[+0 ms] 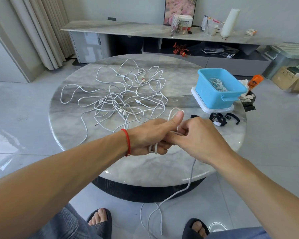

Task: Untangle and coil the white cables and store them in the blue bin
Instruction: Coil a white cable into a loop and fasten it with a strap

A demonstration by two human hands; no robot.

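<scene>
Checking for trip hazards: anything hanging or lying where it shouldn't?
Yes. The white cable being coiled in the left hand and right hand trails off the table edge to the floor, looping between the feet.

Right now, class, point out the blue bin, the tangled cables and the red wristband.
blue bin [212, 99]: head view, front wall.
tangled cables [117, 99]: head view, centre of pile.
red wristband [127, 142]: head view, band on left wrist.
</scene>
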